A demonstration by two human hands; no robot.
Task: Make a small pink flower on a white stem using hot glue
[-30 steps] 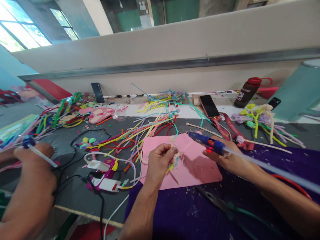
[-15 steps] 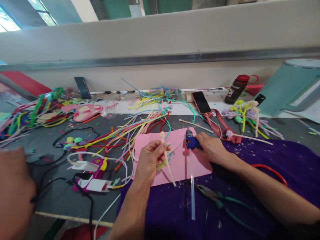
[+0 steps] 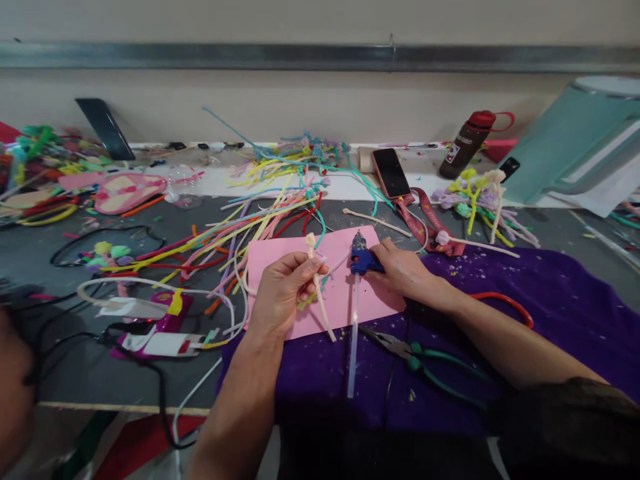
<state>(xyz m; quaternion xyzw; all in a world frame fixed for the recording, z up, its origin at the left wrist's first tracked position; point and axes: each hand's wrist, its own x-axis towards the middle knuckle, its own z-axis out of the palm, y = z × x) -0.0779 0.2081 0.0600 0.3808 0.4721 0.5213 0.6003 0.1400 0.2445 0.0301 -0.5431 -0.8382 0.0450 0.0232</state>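
Note:
Over the pink sheet (image 3: 270,257), my left hand (image 3: 287,283) pinches a cream pipe cleaner (image 3: 325,313) with a small knotted bud at its top. The stem slants down below my fingers. To its right, my right hand (image 3: 403,269) is wrapped round the handle of a blue glue gun (image 3: 361,259), whose tip points away from me. A long clear glue stick (image 3: 354,333) sticks out of its back end toward me. The gun and the cream bud are apart. Green-handled pliers (image 3: 415,353) lie on the purple cloth (image 3: 320,387) just below.
Loose coloured pipe cleaners (image 3: 250,227) spread across the left and middle. A power strip with chargers (image 3: 160,337) and black cables lies at left. Behind are a phone (image 3: 391,175), a bottle (image 3: 465,143) and a teal jug (image 3: 560,147). Part of another person's arm (image 3: 13,393) shows at the left edge.
The view has tilted down and shifted right, so the scene sits higher and further left. The other person's hand has moved mostly out at the left. Both my hands keep their holds.

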